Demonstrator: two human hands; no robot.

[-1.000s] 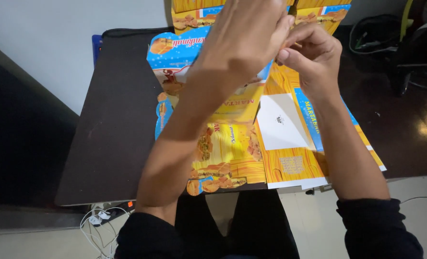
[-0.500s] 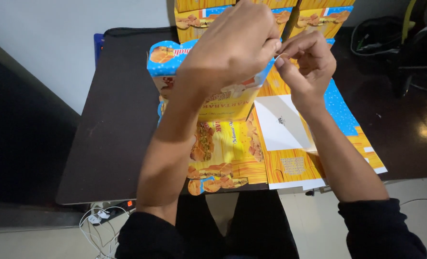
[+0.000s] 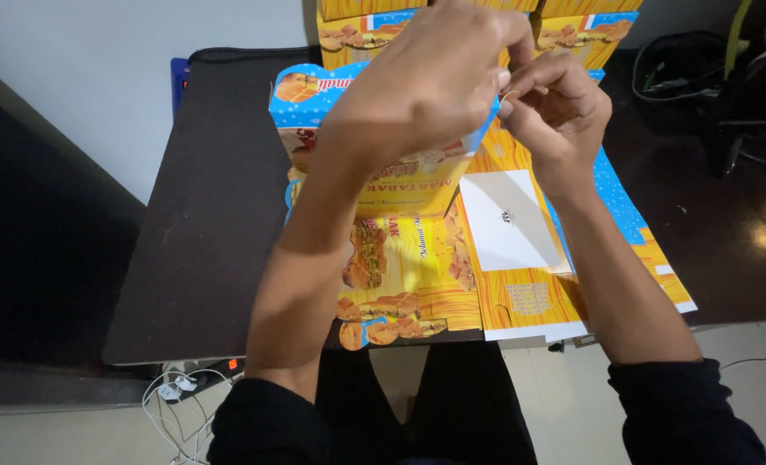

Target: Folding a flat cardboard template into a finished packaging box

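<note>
Two hands, left hand and right hand, pinch in a closed grip one half-folded box on the counter, its long axis running away from the person toward two stacked boxes.

Glossy printed cardboard box blank, matt white paper slip, smooth dark semi-gloss tabletop

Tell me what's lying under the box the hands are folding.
Under the yellow and blue box lie flat printed box blanks on the dark table, one with a white panel. The left hand and right hand cover the box's top edge.
</note>
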